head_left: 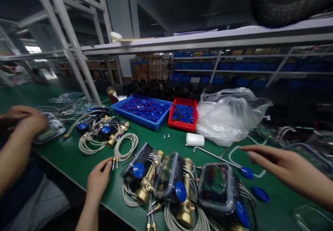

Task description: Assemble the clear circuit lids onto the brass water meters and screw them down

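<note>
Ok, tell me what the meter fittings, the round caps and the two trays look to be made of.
Fittings: likely brass, with a shiny golden metallic gleam. Caps: apparently plastic, smooth glossy blue. Blue tray and red tray: seemingly moulded plastic, uniform bright colour, thin rims.

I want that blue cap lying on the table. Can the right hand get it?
Probably yes: the right hand is open and hovers just beside the blue cap, with nothing between them.

Your single head-worn camera looked forward and slightly down across the green-topped workbench, close enough that your left hand and right hand entered from the bottom and right edges. It faced the grey metal shelving behind the bench, tilted a little.
</note>
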The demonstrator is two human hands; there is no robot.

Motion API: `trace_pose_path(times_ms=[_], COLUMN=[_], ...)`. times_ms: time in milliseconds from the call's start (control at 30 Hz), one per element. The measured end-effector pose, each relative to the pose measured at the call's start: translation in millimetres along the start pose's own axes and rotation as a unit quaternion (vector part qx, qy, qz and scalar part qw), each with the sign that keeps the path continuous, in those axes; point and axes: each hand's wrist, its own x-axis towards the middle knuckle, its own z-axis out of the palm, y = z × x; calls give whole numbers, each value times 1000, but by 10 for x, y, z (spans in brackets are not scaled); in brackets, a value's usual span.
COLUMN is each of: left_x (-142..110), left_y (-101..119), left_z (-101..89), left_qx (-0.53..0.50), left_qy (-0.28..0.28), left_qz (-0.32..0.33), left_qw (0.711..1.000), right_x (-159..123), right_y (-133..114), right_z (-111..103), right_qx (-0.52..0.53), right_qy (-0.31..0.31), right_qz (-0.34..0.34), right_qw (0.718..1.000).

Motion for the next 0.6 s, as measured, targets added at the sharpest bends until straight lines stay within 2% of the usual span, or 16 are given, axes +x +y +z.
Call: trace_pose_path(times_ms=[67,100,233,333,400,467,500,600], left_x=[18,31,67,0,-124,-307,-411,-698], left_y=[15,24,53,48,41,53,74,210], left_z=[-1,0,1,2,19,63,93,197], left_qx=[5,6,-7,-38,-75,-117,-130,-126], left_qy=[2,2,2,24,59,93,101,96], left_qz=[-26,-39,-71,-63,-45,4,49,243], left_qw=[1000,999,997,997,994,989,985,957], right_x=[266,405,803,892,891,872,862,854], right_y=[-106,-147,-142,-34,18,29,18,-72], right_z=[113,203,637,869,943,956,941,803], right_qx=[-4,-30,-79,-104,-99,-80,-69,-41], right_qy=[-155,-213,-276,-311,-340,-359,-361,-350], right_qz=[18,14,36,36,10,-31,-51,-96], right_qw=[988,976,957,944,935,930,929,931])
